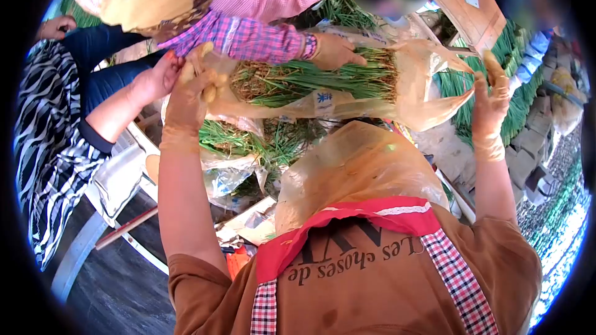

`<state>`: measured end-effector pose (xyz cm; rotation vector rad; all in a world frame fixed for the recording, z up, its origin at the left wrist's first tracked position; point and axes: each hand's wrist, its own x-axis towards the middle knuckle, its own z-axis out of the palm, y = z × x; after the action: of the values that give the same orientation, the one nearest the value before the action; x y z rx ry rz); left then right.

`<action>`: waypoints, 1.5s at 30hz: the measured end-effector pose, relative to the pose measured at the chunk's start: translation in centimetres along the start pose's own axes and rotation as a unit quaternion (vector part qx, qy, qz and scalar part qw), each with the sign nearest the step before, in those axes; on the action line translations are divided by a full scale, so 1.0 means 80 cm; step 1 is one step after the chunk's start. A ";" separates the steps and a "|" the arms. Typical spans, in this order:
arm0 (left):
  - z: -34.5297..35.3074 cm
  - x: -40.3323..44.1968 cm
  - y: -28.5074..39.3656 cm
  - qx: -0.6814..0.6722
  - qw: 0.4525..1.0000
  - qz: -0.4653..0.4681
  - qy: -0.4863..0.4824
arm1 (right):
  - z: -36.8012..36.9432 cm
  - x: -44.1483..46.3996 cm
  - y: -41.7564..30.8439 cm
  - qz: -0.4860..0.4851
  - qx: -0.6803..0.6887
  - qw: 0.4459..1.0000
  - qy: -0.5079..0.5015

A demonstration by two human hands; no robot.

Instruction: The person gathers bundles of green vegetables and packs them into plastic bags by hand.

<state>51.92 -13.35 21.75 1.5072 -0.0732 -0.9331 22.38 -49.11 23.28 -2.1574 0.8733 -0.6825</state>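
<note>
A clear plastic bag (428, 84) is stretched out in front of me with long green stalks (323, 80) lying inside it. My left hand (192, 90), in a thin yellowish glove, is closed on the bag's left end. At the other end my right hand (490, 96), gloved too, pinches the bag's edge, with the plastic pulled to a point beside it. A co-worker's hand (335, 53) in a purple checked sleeve rests on the stalks from above. Close to my left hand is another person's hand (161, 74).
More green stalks lie below the bag (226, 136) and in a large pile at the right (521, 68). A brown board (469, 9) leans at the upper right. People are close by at the left and top. A pale metal frame (81, 254) stands at the lower left.
</note>
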 end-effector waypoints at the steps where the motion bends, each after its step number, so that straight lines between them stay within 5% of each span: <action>1: -0.020 0.007 -0.005 0.029 0.999 0.013 -0.033 | 0.012 -0.004 -0.031 -0.061 -0.015 0.996 -0.060; 2: -0.029 0.004 -0.011 0.032 0.999 0.015 -0.012 | 0.025 -0.021 -0.010 -0.003 -0.045 0.989 -0.141; 5: -0.034 -0.002 -0.007 0.074 0.997 -0.004 -0.001 | 0.122 -0.056 -0.012 -0.042 0.011 0.913 -0.406; 8: -0.056 -0.018 -0.014 0.116 0.992 -0.040 -0.033 | 0.212 -0.121 0.029 -0.062 -0.183 0.859 -0.473; 9: -0.047 -0.024 -0.019 0.089 0.996 -0.020 -0.009 | 0.233 -0.134 0.035 -0.035 -0.234 0.806 -0.543; 10: -0.043 -0.029 -0.024 0.061 0.998 0.000 0.014 | 0.241 -0.142 0.034 0.054 -0.280 0.675 -0.680; 14: -0.068 -0.024 -0.038 0.009 0.998 -0.014 0.065 | 0.228 -0.245 0.097 -0.129 -0.283 0.420 -0.853; 17: -0.084 -0.029 -0.039 0.020 0.998 -0.037 0.049 | 0.197 -0.235 0.080 0.009 -0.280 0.423 -0.862; 20: -0.083 -0.040 -0.049 0.085 0.994 -0.044 0.055 | 0.176 -0.228 0.087 -0.008 -0.202 0.497 -0.844; 22: -0.063 -0.049 -0.049 0.094 0.992 -0.047 0.066 | 0.195 -0.219 0.088 -0.137 -0.280 0.461 -0.831; 24: -0.039 -0.051 -0.040 0.046 0.996 -0.056 0.054 | 0.221 -0.230 0.150 -0.006 -0.222 0.639 -0.736; 26: -0.042 -0.041 -0.057 0.073 0.994 -0.018 0.082 | 0.230 -0.208 0.226 0.245 -0.067 0.806 -0.535; 28: -0.046 -0.025 -0.085 0.091 0.980 0.072 0.161 | 0.220 -0.116 0.170 0.602 0.213 0.718 -0.279; 29: -0.037 -0.017 -0.096 0.172 0.948 0.135 0.233 | 0.211 -0.096 0.205 0.542 0.231 0.776 -0.226; 30: -0.028 -0.012 -0.111 0.437 0.794 0.235 0.351 | 0.202 -0.080 0.269 0.540 0.252 0.781 -0.189; 31: -0.001 -0.019 -0.110 0.527 0.709 0.293 0.365 | 0.194 -0.057 0.225 0.517 0.127 0.839 -0.109; 32: 0.042 -0.013 -0.125 0.434 0.779 0.336 0.303 | 0.186 -0.046 0.274 0.451 0.014 0.885 -0.116; 33: 0.084 -0.007 -0.140 0.321 0.840 0.371 0.231 | 0.174 -0.029 0.288 0.281 -0.226 0.906 -0.222; 34: 0.127 -0.001 -0.155 0.210 0.882 0.389 0.161 | 0.166 -0.022 0.301 0.158 -0.345 0.877 -0.296; 36: 0.162 0.010 -0.212 0.381 0.877 0.292 -0.022 | 0.156 -0.018 0.328 -0.048 -0.466 0.810 -0.352; 37: 0.171 0.017 -0.242 0.460 0.848 0.238 -0.113 | 0.166 -0.021 0.283 -0.020 -0.481 0.788 -0.384; 38: 0.180 0.021 -0.280 0.552 0.800 0.211 -0.101 | 0.176 -0.025 0.237 0.007 -0.494 0.764 -0.416; 39: 0.182 0.025 -0.310 0.591 0.780 0.164 -0.127 | 0.186 -0.046 0.157 0.068 -0.446 0.830 -0.328; 40: 0.183 0.028 -0.339 0.628 0.753 0.118 -0.155 | 0.196 -0.055 0.137 0.004 -0.472 0.819 -0.327; 42: 0.183 0.038 -0.393 0.603 0.764 0.054 -0.222 | 0.233 -0.060 0.093 -0.033 -0.352 0.820 -0.451; 44: 0.187 0.038 -0.433 0.586 0.771 0.064 -0.238 | 0.290 -0.072 0.075 -0.051 -0.198 0.870 -0.448; 45: 0.189 0.037 -0.437 0.578 0.771 0.078 -0.255 | 0.322 -0.052 0.095 -0.025 -0.254 0.864 -0.434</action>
<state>28.65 -20.21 -7.75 2.2281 -1.3739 -1.2035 34.29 -39.54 0.82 -2.5619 0.5100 0.5785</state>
